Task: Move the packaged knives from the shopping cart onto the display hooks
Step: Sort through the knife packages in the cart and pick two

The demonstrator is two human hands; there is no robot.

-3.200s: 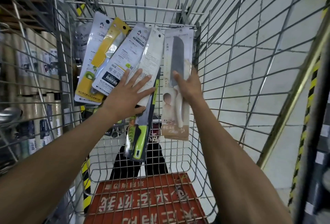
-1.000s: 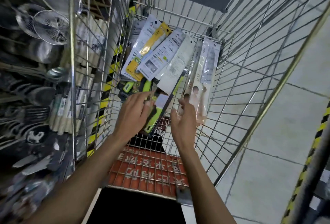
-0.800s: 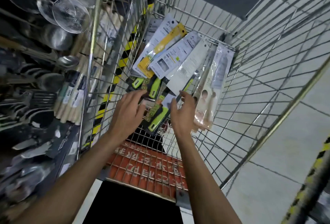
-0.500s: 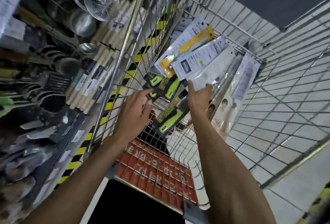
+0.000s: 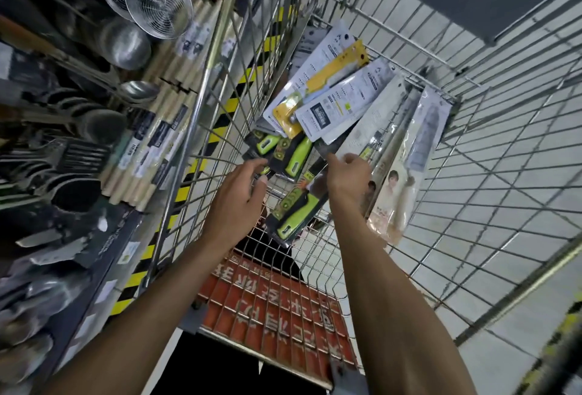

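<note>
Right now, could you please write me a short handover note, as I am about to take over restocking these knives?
Left hand: fingertips at the green-handled packs; grip unclear.
Right hand: curled on one green-handled knife pack.
The other packs lean against the far end of the shopping cart.
Done: no pack seen hung.
Left: hang every pack on the hooks, which are not clearly in view.

A person's bare arms reach into a wire shopping cart (image 5: 189, 130), where packaged knives (image 5: 333, 104) fan out against its far end. The right hand (image 5: 348, 174) curls around a green-handled knife pack (image 5: 294, 208); the left hand (image 5: 239, 196) touches two more green-handled packs (image 5: 283, 155). Strainers (image 5: 157, 4) and ladles (image 5: 138, 92) crowd the left.
</note>
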